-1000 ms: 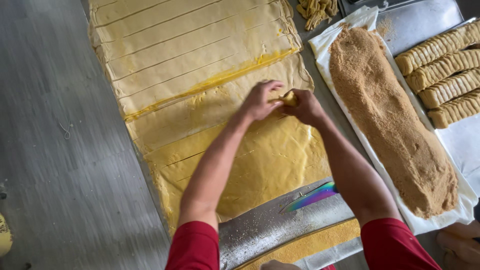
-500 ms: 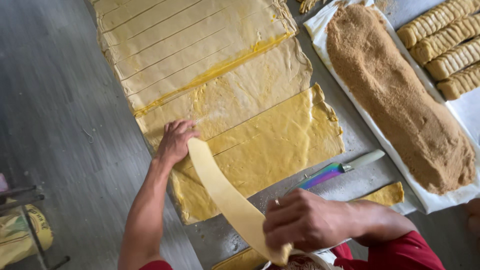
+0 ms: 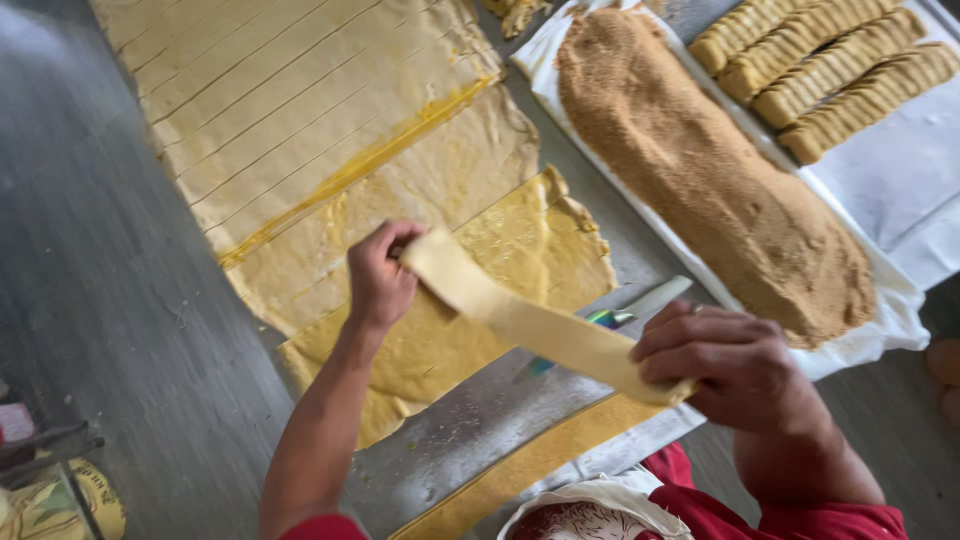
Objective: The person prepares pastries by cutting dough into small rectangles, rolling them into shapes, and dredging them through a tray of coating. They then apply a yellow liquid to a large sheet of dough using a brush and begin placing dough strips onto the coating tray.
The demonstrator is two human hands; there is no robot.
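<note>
**A:** What's on the tabletop [image 3: 120,330] from largest down?

**B:** I see the big sheet of yellow dough [image 3: 330,130] first, scored into long parallel strips at the far end and brushed with a brighter yellow wash nearer me. To its right lies a long mound of brown crumb filling [image 3: 700,170] on white paper [image 3: 880,320], and beyond that, rows of shaped ridged pastries [image 3: 830,70]. A knife [image 3: 610,320] with a coloured handle lies on the bare metal just beside the sheet's near edge.

**A:** And the strip?

**B:** The dough strip [image 3: 530,325] is lifted clear of the sheet, stretched between both hands. Its long axis runs from upper left down to lower right, sagging little.

**A:** How are the hands closed?

**B:** My left hand [image 3: 380,275] has its grip curled tight round the far end of the strip, over the washed dough. My right hand [image 3: 735,365] has its grip pinched shut on the near end, fingers folded over the top, close to my chest. The right one is nearer me; the left sits nearer the sheet, and the crumb filling lies off to the right of both
</note>
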